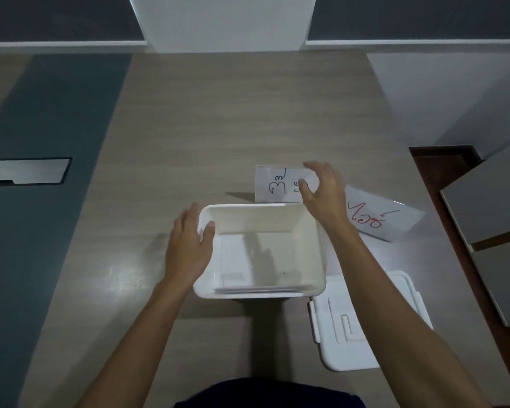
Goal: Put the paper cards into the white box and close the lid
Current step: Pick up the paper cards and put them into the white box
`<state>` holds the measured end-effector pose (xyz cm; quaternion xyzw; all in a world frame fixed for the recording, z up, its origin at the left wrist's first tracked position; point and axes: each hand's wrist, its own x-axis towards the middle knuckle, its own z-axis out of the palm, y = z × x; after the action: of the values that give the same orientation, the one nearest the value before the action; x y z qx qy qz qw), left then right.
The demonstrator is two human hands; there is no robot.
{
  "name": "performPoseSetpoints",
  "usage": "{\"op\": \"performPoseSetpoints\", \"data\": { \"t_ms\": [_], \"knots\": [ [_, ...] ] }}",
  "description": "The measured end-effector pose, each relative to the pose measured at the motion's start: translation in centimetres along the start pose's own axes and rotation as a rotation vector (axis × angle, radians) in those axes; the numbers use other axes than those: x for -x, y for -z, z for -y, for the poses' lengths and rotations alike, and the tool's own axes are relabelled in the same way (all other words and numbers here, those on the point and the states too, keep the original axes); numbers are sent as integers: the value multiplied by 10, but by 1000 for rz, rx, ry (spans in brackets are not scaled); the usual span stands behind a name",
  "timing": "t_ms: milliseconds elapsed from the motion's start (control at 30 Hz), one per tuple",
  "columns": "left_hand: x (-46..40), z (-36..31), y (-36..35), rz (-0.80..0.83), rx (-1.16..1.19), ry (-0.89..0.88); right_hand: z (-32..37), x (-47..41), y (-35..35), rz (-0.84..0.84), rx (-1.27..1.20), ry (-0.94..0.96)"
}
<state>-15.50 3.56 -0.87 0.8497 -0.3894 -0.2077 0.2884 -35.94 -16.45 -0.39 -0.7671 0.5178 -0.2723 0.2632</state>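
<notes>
The right hand [324,191] is reaching past the far right corner of the white box [306,231]. Its fingers are half curled and spread, and the thumb and the fingertips are touching a paper card with blue writing [274,184]. The card is lying just behind the far wall of the box, and the hand is closing around its right end, but I cannot tell if the card is already lifted from the table [218,128].

The left hand [189,245] is resting against the left wall of the box. It is open, with the fingers nearly straight along the outside, and the thumb is hooking over the rim at the far left corner. It is steadying the box and is not gripping anything else.

The box is standing open in front of the person, near the middle of the table. Inside it, on the bottom, some white papers [256,260] are lying flat in a stack.

A second paper card with red writing [377,216] is lying on the table to the right of the box, a little behind its far right corner and apart from the right hand. The forearm is passing over its near corner.

The white lid [348,328] is lying flat on the table just beside the near right corner of the box, partly under the right forearm.
</notes>
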Motion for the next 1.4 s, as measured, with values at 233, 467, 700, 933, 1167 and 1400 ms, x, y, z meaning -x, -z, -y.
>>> {"op": "performPoseSetpoints", "data": {
  "t_ms": [233,467,700,933,1167,1400],
  "knots": [
    [7,4,-8,139,492,187,-5,-64,-32,291,457,23],
    [9,2,-8,103,430,177,16,-41,-25,34,190,180],
    [5,6,-11,67,609,162,87,34,37,-219,-78,476],
    [5,10,-14,69,681,207,60,98,18,101,89,369],
    [5,8,-14,63,697,199,44,139,-7,695,262,178],
    [5,8,-14,70,675,176,45,133,3,629,138,124]
  ]
}}
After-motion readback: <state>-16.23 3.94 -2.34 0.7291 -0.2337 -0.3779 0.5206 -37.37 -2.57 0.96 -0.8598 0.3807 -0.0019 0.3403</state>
